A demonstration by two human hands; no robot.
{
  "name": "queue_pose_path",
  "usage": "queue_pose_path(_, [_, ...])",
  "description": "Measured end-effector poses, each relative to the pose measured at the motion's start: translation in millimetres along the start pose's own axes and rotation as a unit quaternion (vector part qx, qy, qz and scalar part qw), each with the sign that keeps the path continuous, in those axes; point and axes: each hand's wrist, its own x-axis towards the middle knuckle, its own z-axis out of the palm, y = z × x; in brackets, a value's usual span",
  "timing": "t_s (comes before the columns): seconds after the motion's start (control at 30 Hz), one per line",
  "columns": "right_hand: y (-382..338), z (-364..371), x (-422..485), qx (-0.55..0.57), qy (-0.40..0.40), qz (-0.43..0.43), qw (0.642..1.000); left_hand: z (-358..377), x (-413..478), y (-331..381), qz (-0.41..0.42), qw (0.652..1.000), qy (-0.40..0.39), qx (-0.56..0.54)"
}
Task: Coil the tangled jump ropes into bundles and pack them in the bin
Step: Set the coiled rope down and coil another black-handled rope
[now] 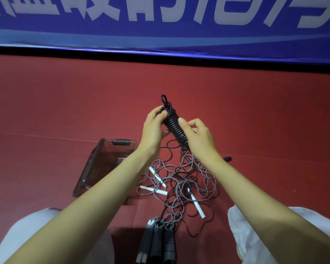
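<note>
A black jump rope wound into a tight bundle (173,124) is held up above the red floor. My left hand (155,128) grips its upper end, and my right hand (196,138) pinches its lower part between thumb and fingers. A small loop sticks out at the bundle's top. A loose black cord trails down from it to a tangle of grey and black ropes (187,180) with white handles on the floor. The clear plastic bin (95,168) lies to the left of the tangle, partly hidden by my left forearm.
Three dark-handled ropes (158,242) lie between my knees at the bottom. One black handle (227,159) pokes out behind my right wrist. A blue banner wall (160,35) bounds the red floor ahead. My light trousers fill both lower corners.
</note>
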Motion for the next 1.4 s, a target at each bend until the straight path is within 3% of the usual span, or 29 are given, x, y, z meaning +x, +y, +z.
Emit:
queue_pose_path(0.2, [2.2, -7.7, 0.2, 0.024, -0.018, -0.019, 0.999, 1.4, -2.3, 3.8, 0.036, 0.999, -0.027, 0.009])
queue_pose_path(0.47, [0.5, -2.8, -14.7, -0.133, 0.058, -0.098, 0.985, 11.8, -8.5, -6.2, -0.018, 0.999, -0.032, -0.015])
queue_pose_path(0.7, [-8.2, -4.3, -8.4, -0.118, 0.027, -0.085, 0.989, 6.2, -5.4, -7.2, -0.037, 0.99, -0.056, -0.123])
queue_pose_path(0.8, [-9.0, 1.9, -13.6, -0.102, 0.0, -0.085, 0.991, 6.7, -4.7, -8.3, -0.011, 0.992, -0.042, -0.122])
queue_pose_path(0.93, [-2.1, 13.7, -20.7, -0.062, -0.021, -0.108, 0.992, 5.5, -3.1, -8.5, 0.005, 0.989, 0.031, -0.146])
queue_pose_path(1.03, [0.8, 17.0, -19.7, 0.015, 0.063, -0.117, 0.991, 8.9, -7.1, -12.3, -0.007, 0.984, 0.047, -0.17])
queue_pose_path(1.17, [-2.4, 21.3, -20.1, 0.108, 0.126, -0.024, 0.986, 18.9, -11.4, -12.2, -0.03, 0.981, 0.06, -0.18])
queue_pose_path(1.27, [-8.5, 22.2, -16.7, 0.249, 0.155, 0.051, 0.955, 20.4, -8.2, -9.2, -0.043, 0.976, 0.054, -0.208])
queue_pose_path(1.4, [-13.5, 16.7, -10.6, 0.35, 0.174, 0.084, 0.916, 22.1, -10.6, -19.9, -0.066, 0.985, 0.044, -0.153])
